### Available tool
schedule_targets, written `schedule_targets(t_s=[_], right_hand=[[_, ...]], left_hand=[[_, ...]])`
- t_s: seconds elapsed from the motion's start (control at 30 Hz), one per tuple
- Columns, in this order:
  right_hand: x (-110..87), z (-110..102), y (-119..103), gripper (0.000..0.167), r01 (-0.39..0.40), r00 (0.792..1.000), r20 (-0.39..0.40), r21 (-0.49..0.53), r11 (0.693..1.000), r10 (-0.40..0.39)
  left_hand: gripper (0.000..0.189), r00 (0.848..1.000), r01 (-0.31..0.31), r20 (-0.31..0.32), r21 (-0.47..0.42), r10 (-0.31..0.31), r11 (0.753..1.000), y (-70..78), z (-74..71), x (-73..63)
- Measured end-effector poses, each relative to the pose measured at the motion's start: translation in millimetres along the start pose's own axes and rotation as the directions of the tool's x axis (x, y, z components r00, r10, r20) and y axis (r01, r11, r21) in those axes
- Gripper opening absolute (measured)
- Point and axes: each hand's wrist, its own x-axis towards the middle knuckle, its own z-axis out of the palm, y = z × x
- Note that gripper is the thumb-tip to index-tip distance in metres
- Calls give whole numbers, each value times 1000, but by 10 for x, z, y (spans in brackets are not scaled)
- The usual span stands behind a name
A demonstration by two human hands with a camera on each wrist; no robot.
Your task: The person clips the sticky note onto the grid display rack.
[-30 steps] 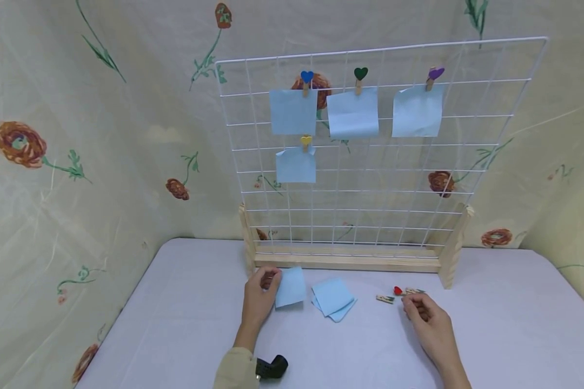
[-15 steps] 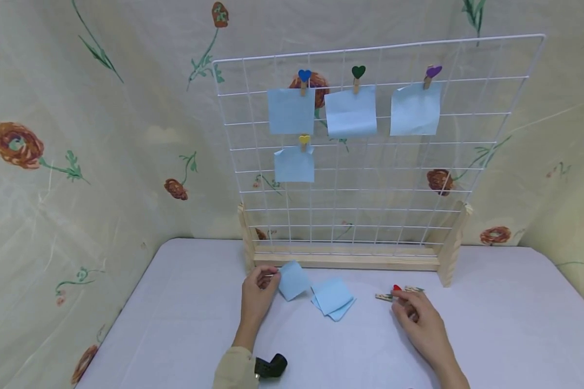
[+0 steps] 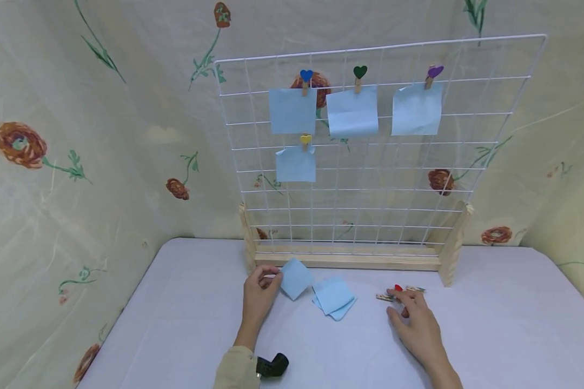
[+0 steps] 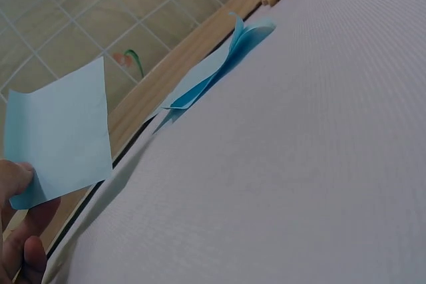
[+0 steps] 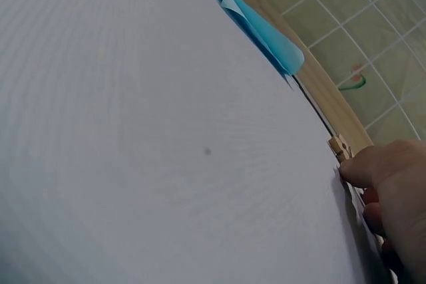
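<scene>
In the head view my left hand (image 3: 259, 294) pinches a blue paper note (image 3: 296, 280) by its edge, tilted just in front of the rack; the left wrist view shows the thumb on one corner of this note (image 4: 63, 131). My right hand (image 3: 418, 327) reaches over a few small wooden clothespins (image 3: 383, 297), one bearing a red heart (image 3: 398, 288). Its index fingertip lies at the clips, with the thumb apart from it. A clothespin (image 5: 339, 145) shows just beyond the fingers in the right wrist view. Between the hands lie loose blue notes (image 3: 332, 296).
A white wire grid (image 3: 370, 189) stands in a wooden base (image 3: 345, 261) at the table's back. Several blue notes hang on it from heart clothespins, blue, green, purple and yellow (image 3: 305, 140). A black strap piece (image 3: 274, 366) is on the left wrist. Flowered cloth surrounds the table.
The note in my left hand has turned and risen slightly toward the rack. My right hand has moved left over the clothespins, and its thumb and index finger have spread.
</scene>
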Motion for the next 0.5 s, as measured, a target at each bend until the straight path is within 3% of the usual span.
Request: schedule_targets(t_s=[0.1,0.5], right_hand=[[0,7,-18,32,-8,1000,-8,-1,1000,8],[0,-5,-26,11,-28,999,-25,34,999,29]], left_hand=[[13,1000,8,17,-6,-8,1000,153,-31,-42],[12,1000,22,17,-17,-22,1000,162,-34,-58]])
